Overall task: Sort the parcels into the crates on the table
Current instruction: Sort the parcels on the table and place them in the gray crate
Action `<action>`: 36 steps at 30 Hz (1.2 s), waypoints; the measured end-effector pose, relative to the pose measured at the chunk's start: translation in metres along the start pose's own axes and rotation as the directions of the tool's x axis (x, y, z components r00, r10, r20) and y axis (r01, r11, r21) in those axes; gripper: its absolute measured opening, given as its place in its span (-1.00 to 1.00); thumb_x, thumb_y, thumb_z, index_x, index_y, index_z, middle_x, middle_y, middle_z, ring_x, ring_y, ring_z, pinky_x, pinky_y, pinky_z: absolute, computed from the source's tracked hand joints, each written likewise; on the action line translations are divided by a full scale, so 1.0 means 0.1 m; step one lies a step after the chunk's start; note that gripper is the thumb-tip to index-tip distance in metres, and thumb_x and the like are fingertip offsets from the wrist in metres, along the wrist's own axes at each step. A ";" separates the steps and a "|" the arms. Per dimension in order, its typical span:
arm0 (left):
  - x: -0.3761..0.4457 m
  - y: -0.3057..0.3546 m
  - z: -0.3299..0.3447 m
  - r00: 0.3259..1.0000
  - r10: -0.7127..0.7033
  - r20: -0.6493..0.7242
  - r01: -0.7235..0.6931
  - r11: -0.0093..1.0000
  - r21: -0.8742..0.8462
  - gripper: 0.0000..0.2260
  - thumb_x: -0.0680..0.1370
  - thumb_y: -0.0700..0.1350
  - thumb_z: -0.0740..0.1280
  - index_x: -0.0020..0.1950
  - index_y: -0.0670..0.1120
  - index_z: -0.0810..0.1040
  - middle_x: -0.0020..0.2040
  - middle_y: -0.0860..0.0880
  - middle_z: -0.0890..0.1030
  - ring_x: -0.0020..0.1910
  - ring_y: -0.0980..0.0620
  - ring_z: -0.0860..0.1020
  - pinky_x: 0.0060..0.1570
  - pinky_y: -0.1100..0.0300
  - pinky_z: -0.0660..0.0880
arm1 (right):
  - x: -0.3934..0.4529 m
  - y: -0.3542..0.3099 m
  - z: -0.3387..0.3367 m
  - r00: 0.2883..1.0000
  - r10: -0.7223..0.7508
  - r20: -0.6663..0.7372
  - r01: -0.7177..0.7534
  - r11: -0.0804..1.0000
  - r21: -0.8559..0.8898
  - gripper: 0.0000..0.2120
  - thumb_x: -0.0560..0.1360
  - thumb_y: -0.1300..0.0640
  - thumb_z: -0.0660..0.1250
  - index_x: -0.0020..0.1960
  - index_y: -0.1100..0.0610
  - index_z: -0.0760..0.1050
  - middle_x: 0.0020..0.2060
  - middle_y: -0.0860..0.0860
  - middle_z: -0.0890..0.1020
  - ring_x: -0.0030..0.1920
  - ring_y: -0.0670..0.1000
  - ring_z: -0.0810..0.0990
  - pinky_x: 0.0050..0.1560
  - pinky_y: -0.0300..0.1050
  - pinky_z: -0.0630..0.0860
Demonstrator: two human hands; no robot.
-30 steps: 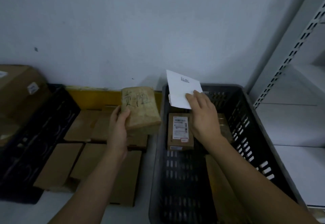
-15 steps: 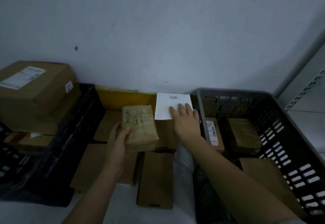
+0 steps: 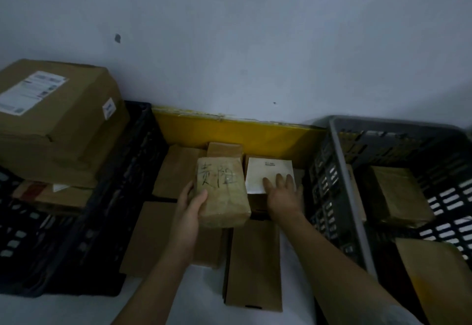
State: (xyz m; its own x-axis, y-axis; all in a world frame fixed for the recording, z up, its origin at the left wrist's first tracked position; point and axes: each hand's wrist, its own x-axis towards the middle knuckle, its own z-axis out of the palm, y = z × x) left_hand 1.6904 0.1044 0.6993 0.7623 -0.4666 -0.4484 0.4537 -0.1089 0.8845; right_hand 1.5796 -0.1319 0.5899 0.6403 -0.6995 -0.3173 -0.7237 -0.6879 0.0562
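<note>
My left hand (image 3: 190,212) grips a tan taped parcel (image 3: 222,194) with black handwritten characters on top, held above the brown boxes in the middle. My right hand (image 3: 281,192) lies with straight fingers on a flat white parcel (image 3: 265,175), which rests on the boxes between the two crates. A grey crate (image 3: 342,186) at the right holds several brown parcels (image 3: 398,194). A black crate (image 3: 122,171) at the left carries a large cardboard box (image 3: 58,120) with a white label.
Several flat brown boxes (image 3: 252,263) lie on the white table between the crates. A yellow board (image 3: 229,130) leans against the wall behind them. A yellow-brown envelope (image 3: 434,273) sits in the grey crate's near corner.
My right hand carried the white parcel leftward out of the grey crate and lowered it onto the boxes in the middle. My left hand kept hold of the tan parcel. The view swung left.
</note>
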 end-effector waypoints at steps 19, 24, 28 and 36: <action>0.16 0.01 0.14 0.991 0.018 0.130 -0.033 0.993 0.114 -0.46 0.65 0.04 0.40 0.60 0.22 0.31 0.35 0.13 0.58 0.26 0.05 0.63 0.21 -0.07 0.65 | -0.59 -0.20 -0.59 0.999 -0.010 0.038 -0.037 0.114 0.993 -0.39 0.64 -0.41 0.27 0.63 -0.26 0.35 0.54 -0.15 0.49 0.52 0.00 0.48 0.56 0.15 0.41; 0.07 -0.12 0.17 0.968 0.022 0.250 -0.058 0.989 0.137 -0.49 0.67 0.06 0.38 0.59 0.22 0.32 0.37 0.12 0.60 0.21 0.14 0.66 0.10 0.13 0.66 | -1.20 -0.36 -0.77 0.985 -0.136 -0.108 0.106 -0.017 0.994 -0.55 0.67 0.00 0.45 0.47 -0.28 0.40 0.28 -0.19 0.70 0.30 -0.08 0.69 0.22 -0.09 0.67; -0.01 -0.20 0.10 0.917 0.054 0.396 -0.254 0.844 0.472 -0.40 0.66 0.32 0.21 0.67 0.21 0.21 0.58 0.06 0.41 0.43 0.09 0.51 0.26 0.18 0.53 | -1.51 -0.29 -0.58 0.991 -0.025 -0.132 0.133 0.010 0.991 -0.41 0.68 0.03 0.42 0.56 -0.29 0.20 0.27 -0.23 0.65 0.25 -0.22 0.67 0.13 -0.22 0.65; 0.21 -0.68 -0.26 0.906 -0.003 0.424 -0.424 -0.022 0.906 -0.31 0.70 0.36 -0.04 0.76 0.07 -0.07 0.76 -0.09 -0.04 0.72 -0.18 -0.04 0.65 -0.20 -0.04 | -1.65 -0.32 0.14 0.991 0.135 -0.008 -0.030 0.281 0.959 -0.32 0.70 -0.26 0.26 0.51 -0.60 -0.19 0.40 -0.20 0.49 0.24 -0.16 0.62 0.11 -0.28 0.56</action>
State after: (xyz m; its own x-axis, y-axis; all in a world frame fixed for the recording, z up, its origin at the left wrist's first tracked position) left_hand 1.6876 0.1253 0.6261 0.4937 -0.7942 -0.3542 -0.7511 -0.5947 0.2867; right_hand 1.4939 0.0083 0.6271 0.5391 -0.7872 -0.2993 -0.4698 0.0139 -0.8827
